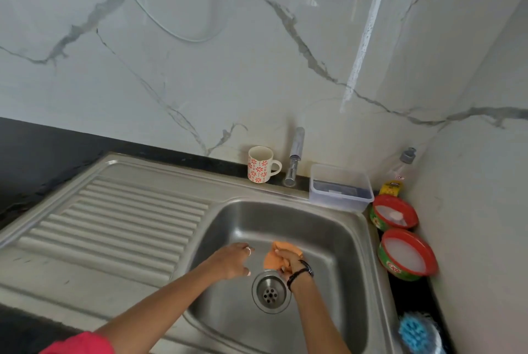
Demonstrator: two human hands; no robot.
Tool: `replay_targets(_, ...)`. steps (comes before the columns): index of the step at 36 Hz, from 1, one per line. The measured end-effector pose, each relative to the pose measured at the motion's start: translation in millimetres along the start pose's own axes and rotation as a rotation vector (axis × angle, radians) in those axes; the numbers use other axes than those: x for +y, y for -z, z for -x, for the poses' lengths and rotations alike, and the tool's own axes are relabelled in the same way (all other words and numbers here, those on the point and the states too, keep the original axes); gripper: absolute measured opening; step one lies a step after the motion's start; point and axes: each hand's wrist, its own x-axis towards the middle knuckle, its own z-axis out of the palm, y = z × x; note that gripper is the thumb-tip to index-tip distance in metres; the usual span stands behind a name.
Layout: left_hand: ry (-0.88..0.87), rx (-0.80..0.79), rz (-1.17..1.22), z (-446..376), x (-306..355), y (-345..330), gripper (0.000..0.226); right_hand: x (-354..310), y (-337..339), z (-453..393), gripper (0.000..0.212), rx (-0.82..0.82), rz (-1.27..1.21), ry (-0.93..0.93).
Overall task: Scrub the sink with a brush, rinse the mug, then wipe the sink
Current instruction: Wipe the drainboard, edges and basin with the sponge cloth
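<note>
Beside the sink point(354, 228), two tubs point(407, 253) (whitish paste inside)

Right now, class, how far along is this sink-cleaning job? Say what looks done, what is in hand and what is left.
Done, apparently: the blue brush lies aside on the counter, and the mug stands upright behind the sink. In hand: the right hand grips an orange cloth inside the basin above the drain; the left hand hovers beside it. Left: wiping the sink.

"exo" in white on the nearer green tub point(400, 266) (other labels unreadable).
</note>
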Motion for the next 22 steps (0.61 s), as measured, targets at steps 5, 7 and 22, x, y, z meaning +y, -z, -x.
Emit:
replay_targets(5,0.0,-0.015,-0.024,-3,4,0,0.066,2,3,-7,0.051,0.06,0.325,0.05)
replay_targets(7,0.002,-0.015,-0.009,-6,4,0,0.068,1,7,-16,0.058,0.082,0.378,0.092)
replay_targets(22,-0.148,-0.005,0.79,-31,32,25,0.078,-58,36,21,0.072,-0.304,0.181,-0.196)
